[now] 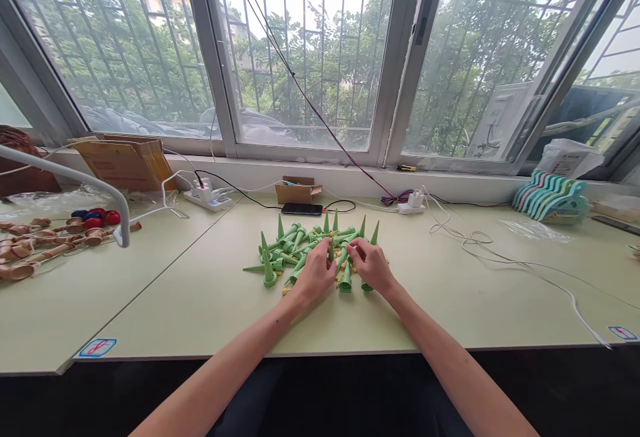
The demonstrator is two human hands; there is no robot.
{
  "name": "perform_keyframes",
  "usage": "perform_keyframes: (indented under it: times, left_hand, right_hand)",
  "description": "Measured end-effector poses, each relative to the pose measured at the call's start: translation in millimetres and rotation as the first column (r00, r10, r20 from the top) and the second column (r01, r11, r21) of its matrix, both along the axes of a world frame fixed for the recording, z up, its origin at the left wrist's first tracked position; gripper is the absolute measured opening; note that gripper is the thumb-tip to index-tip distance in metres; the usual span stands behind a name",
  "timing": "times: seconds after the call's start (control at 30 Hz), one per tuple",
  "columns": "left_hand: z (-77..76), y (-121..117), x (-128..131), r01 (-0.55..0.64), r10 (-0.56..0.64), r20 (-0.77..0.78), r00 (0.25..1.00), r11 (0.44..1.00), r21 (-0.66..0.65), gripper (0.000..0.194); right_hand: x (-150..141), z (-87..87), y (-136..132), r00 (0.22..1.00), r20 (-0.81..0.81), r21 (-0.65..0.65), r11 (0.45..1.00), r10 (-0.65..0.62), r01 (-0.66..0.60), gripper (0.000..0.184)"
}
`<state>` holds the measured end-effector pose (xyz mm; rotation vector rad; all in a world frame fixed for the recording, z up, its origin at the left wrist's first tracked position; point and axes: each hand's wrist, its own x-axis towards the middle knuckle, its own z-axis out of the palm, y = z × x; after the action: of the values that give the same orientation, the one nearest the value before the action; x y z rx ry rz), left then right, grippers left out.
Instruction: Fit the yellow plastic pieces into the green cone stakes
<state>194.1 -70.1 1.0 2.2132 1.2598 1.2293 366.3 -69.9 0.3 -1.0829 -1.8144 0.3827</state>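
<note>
A heap of green plastic cone spikes (268, 270) with wide collars lies on the pale table (200, 303); some stand point up, others lie on their sides. Small yellow pieces (287, 291) show among them. At the heap's front, my left hand (317, 270) is closed around a green spike (331, 250), its tip poking up between thumb and fingers. Close beside it, my right hand (373, 265) has its fingertips pinched together at the heap; whatever they hold is too small to make out. Another green spike (345, 280) lies between the hands, wide end toward me.
Behind the heap are a black phone (301, 209) and a small open cardboard box (295, 193). White power strips (210, 198) and loose cables (480, 240) lie at the back and right. Wooden kendama toys (50, 247) sit left under a white lamp arm (120, 207); hangers (550, 197) stand right.
</note>
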Motion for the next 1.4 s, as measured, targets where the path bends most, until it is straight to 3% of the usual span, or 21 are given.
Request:
perform_keyframes:
  times: [0.4,0.63,1.07,1.23,1.3,1.4]
  left_hand:
    - [2.3,-6,3,0.160,-0.158,0.038,0.987,0.985,-0.058,0.037]
    - [3.8,-9,3,0.162,-0.161,0.032,0.986,0.986,-0.042,0.037]
    - [0.5,-6,3,0.111,-0.112,0.004,0.994,0.991,0.075,0.039]
    - [0.9,-2,2,0.016,-0.037,0.113,0.993,0.983,0.182,0.037]
    - [1.0,-1,2,-0.007,-0.019,0.135,0.991,0.981,0.192,0.033]
    - [0.9,0,3,0.007,-0.031,0.124,0.992,0.981,0.192,0.027]
  right_hand:
    - [-2,-1.4,-1,0.993,0.074,0.003,0.996,0.093,-0.093,0.020]
    - [-3,-3.6,0,0.991,0.077,0.013,0.994,0.106,-0.107,0.034]
    - [-7,0.9,-4,0.993,0.049,0.061,0.993,0.103,-0.106,0.028]
    - [-4,5.6,-7,0.998,-0.053,0.137,0.991,0.015,-0.007,0.023]
    - [-1,8.0,-7,0.987,-0.141,0.188,0.977,-0.076,0.102,0.024]
    - [5,10.3,-5,0.933,-0.265,0.263,0.913,-0.243,0.313,0.025]
